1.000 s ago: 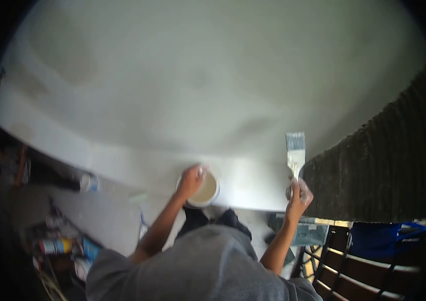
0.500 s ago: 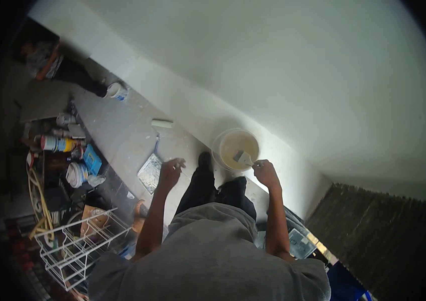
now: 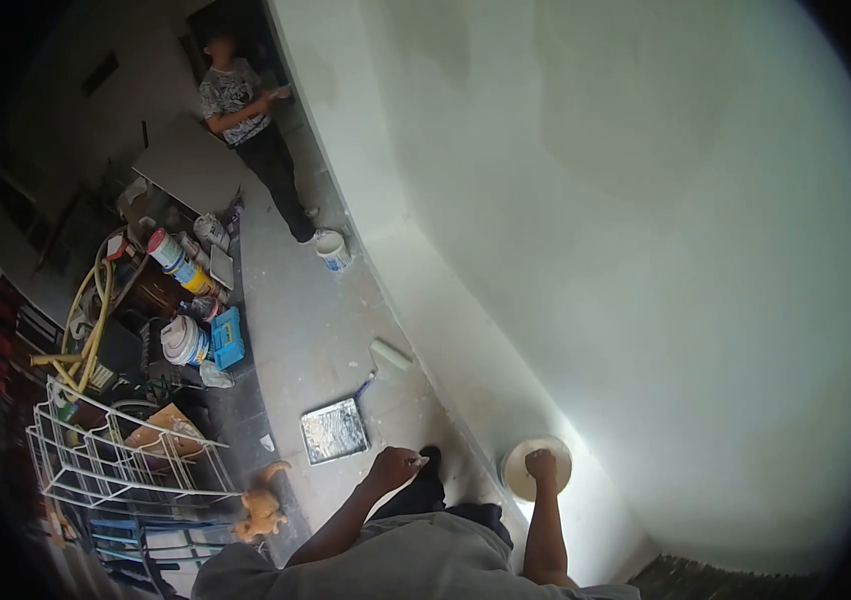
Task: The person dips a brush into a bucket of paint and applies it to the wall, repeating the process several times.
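My right hand (image 3: 541, 464) is closed over the bucket of pale paint (image 3: 562, 482). The paintbrush in its grip shows half a second ago; now the hand and forearm hide most or all of it. My left hand (image 3: 394, 468) is raised in front of my legs, its fingers curled together. Something whitish shows at those fingertips, too small to name. Left of that hand, a paint tray (image 3: 334, 432) smeared with dark and white paint lies on the floor. A paint roller (image 3: 390, 354) with a pale sleeve lies just beyond the tray.
A pale wall (image 3: 585, 230) rises along my right. Further off, a person (image 3: 245, 110) stands beside a white bucket (image 3: 333, 252). On the left are a white wire rack (image 3: 105, 440), a blue toolbox (image 3: 227, 338), paint cans (image 3: 181, 262) and an orange cat (image 3: 261, 512).
My view has tipped up and turned, showing more wall and the standing person. My right hand now covers the bucket's opening, and the brush is hidden from sight.
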A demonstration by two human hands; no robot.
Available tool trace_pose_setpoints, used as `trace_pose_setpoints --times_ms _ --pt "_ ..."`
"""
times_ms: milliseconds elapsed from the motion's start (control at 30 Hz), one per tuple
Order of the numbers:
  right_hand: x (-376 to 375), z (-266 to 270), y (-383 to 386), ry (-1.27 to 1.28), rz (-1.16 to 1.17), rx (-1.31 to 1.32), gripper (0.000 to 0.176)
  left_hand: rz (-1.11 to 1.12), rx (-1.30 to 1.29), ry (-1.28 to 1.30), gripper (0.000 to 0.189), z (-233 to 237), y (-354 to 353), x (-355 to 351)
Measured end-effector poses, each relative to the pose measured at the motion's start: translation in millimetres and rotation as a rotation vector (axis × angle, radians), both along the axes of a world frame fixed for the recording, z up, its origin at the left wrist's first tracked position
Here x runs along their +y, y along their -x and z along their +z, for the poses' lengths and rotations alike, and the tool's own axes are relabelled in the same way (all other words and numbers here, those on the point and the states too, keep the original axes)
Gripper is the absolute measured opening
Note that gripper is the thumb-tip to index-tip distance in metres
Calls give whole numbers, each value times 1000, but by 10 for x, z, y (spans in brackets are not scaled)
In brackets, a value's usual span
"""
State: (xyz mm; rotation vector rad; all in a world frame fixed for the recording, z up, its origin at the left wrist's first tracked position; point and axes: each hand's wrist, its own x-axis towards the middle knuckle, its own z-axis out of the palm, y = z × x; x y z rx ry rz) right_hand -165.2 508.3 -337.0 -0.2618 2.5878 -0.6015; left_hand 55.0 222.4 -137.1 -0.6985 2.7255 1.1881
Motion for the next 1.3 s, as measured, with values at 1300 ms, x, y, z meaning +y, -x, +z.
trace_pose_setpoints --times_ms 1300 --pt "-1800 2053 -231 634 -158 173 18 -248 239 -134 25 282 676 -1584"
